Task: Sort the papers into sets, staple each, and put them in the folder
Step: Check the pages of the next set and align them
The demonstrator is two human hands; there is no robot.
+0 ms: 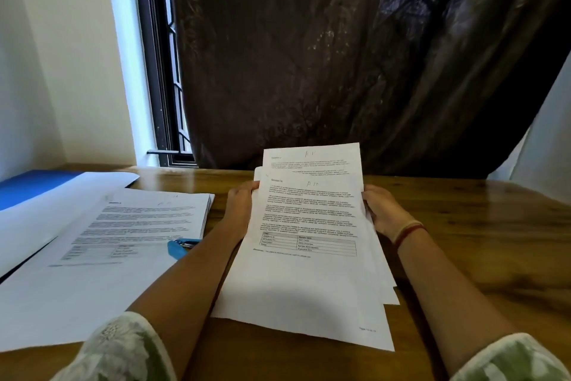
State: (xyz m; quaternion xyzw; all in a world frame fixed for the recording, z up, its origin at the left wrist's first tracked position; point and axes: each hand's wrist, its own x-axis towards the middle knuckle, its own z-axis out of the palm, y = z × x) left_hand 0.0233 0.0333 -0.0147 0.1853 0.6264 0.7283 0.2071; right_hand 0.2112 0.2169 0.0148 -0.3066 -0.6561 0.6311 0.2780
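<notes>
**held lot.** loose sheaf of white printed paper sheets (309, 281), fanned and uneven at the edges, held over the near middle of the brown wooden counter (479, 226). the upper end is raised toward the far side. the front sheet carries paragraphs of text, a small ruled table and a handwritten mark near the top. a sheet behind it stands higher and shows its own mark. the writing is too small to read.

**hands.**
- left hand (242, 204): grips the sheaf's left edge, fingers curled round it.
- right hand (384, 213): grips the right edge the same way, with a red thread band (409, 232) at the wrist.
- pale green embroidered sleeves (123, 349) show at both elbows.

**set-down lot.**
- stack of white printed papers (148, 220): lies flat on the counter, left of the left forearm.
- blue stapler (180, 247): lies on this stack's right edge, just beside the forearm.

**far left.**
- blue flat folder (34, 186): lies at the counter's back corner.
- large plain white sheet (61, 195): partly covers the folder and runs under the flat stack.

**surroundings.**
- dark glossy curtain (340, 56): hangs behind the counter.
- black-framed window (160, 71): sits at the curtain's left, beside a pale wall.
</notes>
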